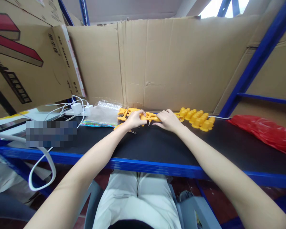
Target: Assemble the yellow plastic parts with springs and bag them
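My left hand [135, 119] is closed, thumb and fingertips pinching a small yellow plastic part [143, 117] whose exact kind I cannot make out. Just to its right, my right hand [168, 120] curls over another yellow plastic part [154, 118], thumb on the near side and fingers on the far side. Much of that part is hidden under the palm. More yellow plastic pieces [124, 112] lie heaped beyond and left of my left hand. A coiled metal spring [149, 123] shows between the hands, and another spring [133, 132] lies on the black tabletop [152, 146].
Several yellow cup-shaped pieces [197, 118] stand in rows to the right. A clear plastic bag [102, 114] lies left of the heap, beside white chargers [76, 108] and cables. A red plastic bag [264, 132] sits far right. Cardboard [181, 63] walls the back; a blue rail [152, 166] edges the front.
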`<state>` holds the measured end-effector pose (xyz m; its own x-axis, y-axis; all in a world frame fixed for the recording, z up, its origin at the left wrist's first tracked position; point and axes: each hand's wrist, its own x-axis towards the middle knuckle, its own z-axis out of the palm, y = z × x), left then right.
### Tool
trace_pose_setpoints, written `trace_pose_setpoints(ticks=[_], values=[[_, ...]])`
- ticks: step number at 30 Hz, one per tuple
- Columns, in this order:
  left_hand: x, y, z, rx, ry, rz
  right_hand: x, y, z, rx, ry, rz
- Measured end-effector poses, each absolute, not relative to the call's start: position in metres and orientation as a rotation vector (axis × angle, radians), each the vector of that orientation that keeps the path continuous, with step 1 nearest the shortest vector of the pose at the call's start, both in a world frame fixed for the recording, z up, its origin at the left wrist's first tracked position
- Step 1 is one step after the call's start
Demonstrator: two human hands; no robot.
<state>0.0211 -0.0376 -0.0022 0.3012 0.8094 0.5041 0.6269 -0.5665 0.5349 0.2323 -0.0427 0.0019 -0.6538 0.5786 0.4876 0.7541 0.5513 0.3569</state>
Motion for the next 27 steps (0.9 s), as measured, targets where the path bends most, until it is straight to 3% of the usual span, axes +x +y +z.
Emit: trace_pose_setpoints(ticks=[5, 19, 27], values=[[0.024, -0.04, -0.001, 2.342, 1.296, 1.099, 0.218, -0.046, 0.004, -1.406, -2.449, -0.93], [0.021, -0.039, -0.002, 2.643, 1.343, 1.133, 0.214, -0.035, 0.02, -1.538, -2.662, -0.477], [0.017, -0.032, -0.002, 2.548, 1.432, 1.103, 0.212, -0.04, 0.013, -1.432, -2.56, -0.923]])
